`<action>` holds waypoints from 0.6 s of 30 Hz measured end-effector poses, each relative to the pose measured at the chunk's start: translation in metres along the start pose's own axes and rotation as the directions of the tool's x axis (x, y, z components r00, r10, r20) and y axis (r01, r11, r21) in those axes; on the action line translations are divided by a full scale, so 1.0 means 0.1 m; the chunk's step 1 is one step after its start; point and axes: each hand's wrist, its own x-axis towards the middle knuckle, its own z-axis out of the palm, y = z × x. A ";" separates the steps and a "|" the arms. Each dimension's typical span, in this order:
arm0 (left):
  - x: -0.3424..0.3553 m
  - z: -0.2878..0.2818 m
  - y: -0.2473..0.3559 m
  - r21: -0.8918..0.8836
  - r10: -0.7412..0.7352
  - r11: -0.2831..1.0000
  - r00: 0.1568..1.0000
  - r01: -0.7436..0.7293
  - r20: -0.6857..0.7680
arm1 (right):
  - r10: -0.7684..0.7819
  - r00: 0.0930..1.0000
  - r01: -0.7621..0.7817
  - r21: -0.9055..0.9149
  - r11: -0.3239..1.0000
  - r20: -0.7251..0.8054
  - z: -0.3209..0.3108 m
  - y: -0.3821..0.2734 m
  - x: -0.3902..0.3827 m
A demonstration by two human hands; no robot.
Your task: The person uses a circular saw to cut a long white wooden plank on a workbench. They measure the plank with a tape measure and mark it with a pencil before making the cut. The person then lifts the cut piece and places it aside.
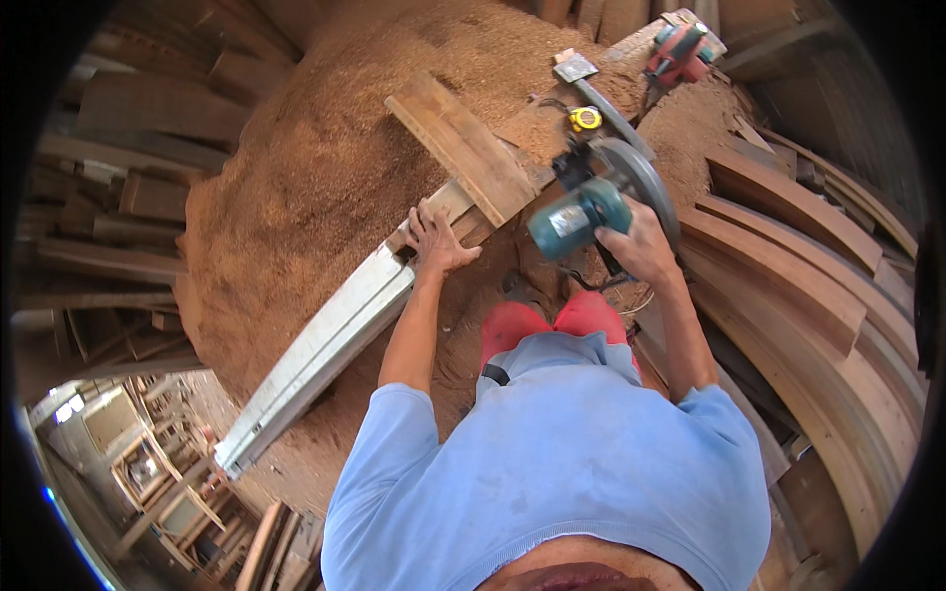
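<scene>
My right hand (642,244) is wrapped round the handle of a teal circular saw (579,221) with a large grey blade guard. The saw is just in front of my knees; whether its blade turns, I cannot tell. My left hand (436,241) lies with spread fingers on the wood at the upper end of a long pale beam (330,330). That beam slants down to the lower left. Beyond my left fingers, a brown wooden board (463,150) lies crosswise over the timber, its near end between my left hand and the saw.
A broad heap of sawdust (305,167) spreads ahead and to the left. Beyond the saw are a yellow tape measure (585,118) and a red power tool (678,57). Long planks (788,286) are stacked at the right; more timber (148,118) lies at the far left.
</scene>
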 end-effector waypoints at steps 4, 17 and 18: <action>-0.03 0.00 0.07 0.043 0.026 0.999 0.999 -0.025 -0.036 | 0.145 0.986 -0.151 -0.070 0.986 -0.078 -0.28 0.33 -0.52; 0.03 0.16 0.08 0.218 0.052 0.975 0.995 -0.032 -0.084 | 0.464 0.883 -0.442 -0.205 0.873 0.068 -0.43 2.38 -0.24; 0.03 0.15 0.10 0.229 0.034 0.973 0.996 -0.015 -0.078 | 0.466 0.879 -0.434 -0.240 0.868 0.097 -0.43 2.50 -0.17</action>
